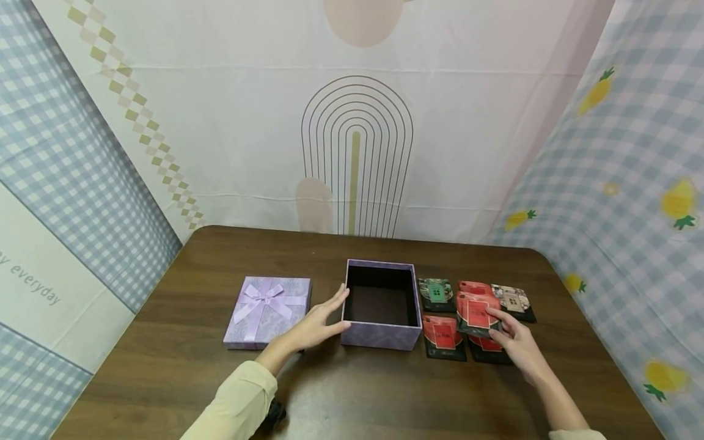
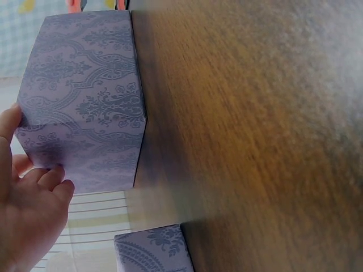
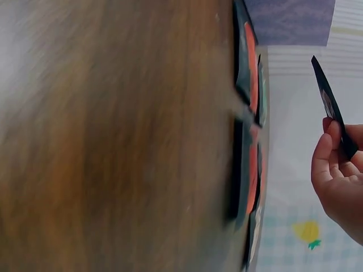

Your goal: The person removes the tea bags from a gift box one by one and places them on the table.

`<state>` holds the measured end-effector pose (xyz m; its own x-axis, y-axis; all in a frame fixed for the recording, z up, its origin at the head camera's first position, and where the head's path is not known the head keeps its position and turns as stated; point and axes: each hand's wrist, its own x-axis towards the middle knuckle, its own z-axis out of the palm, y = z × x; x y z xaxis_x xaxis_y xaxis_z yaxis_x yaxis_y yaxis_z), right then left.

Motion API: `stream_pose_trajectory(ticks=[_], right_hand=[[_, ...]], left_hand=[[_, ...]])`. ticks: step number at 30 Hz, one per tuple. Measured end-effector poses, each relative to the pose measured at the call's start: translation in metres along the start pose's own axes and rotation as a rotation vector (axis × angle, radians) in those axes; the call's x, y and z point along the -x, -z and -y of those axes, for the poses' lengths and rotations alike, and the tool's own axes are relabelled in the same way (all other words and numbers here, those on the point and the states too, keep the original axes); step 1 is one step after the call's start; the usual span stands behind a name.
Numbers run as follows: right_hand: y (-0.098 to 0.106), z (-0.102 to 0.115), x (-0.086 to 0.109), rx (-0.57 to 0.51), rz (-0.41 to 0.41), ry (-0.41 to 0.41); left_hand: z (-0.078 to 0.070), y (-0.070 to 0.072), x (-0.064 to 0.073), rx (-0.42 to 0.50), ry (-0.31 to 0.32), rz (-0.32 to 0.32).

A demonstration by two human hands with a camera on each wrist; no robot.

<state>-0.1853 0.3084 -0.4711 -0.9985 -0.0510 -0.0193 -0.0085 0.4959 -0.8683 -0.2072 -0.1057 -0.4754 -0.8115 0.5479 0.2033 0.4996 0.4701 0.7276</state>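
Note:
An open purple patterned box (image 1: 381, 335) with a dark interior stands on the table. My left hand (image 1: 318, 324) rests against its left side, fingers extended; the left wrist view shows the fingertips on the patterned wall (image 2: 85, 96). My right hand (image 1: 519, 345) pinches a red and black packet (image 1: 474, 310) between thumb and fingers. In the right wrist view this packet (image 3: 326, 96) appears nearly edge-on, raised above the table. Under and around it lie other packets: a green one (image 1: 437, 294), a beige one (image 1: 516, 300), and several red ones, including one (image 1: 443, 336) beside the box.
Left of the box lies a lavender lid (image 1: 267, 311) with a ribbon bow. The brown wooden table (image 1: 385, 391) meets a white patterned cloth (image 1: 247, 122) behind and checked cloth (image 1: 621, 201) on the right. A small black object (image 1: 273, 415) sits near the left sleeve.

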Motion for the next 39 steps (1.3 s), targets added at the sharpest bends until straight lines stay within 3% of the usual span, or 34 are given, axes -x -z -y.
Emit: stream_pose_trajectory(ticks=[20,34,39], right_hand=[[0.046,-0.04,0.025,0.037,-0.025,-0.037],[0.075,-0.069,0.033,0.178,-0.052,-0.125],[0.083,-0.074,0.033,0.179,0.013,-0.166]], left_hand=[[0.001,0.001,0.0,0.01,-0.002,0.009],[0.001,0.003,0.0,0.018,0.011,0.01],[0.0,0.001,-0.001,0.026,0.013,0.014]])
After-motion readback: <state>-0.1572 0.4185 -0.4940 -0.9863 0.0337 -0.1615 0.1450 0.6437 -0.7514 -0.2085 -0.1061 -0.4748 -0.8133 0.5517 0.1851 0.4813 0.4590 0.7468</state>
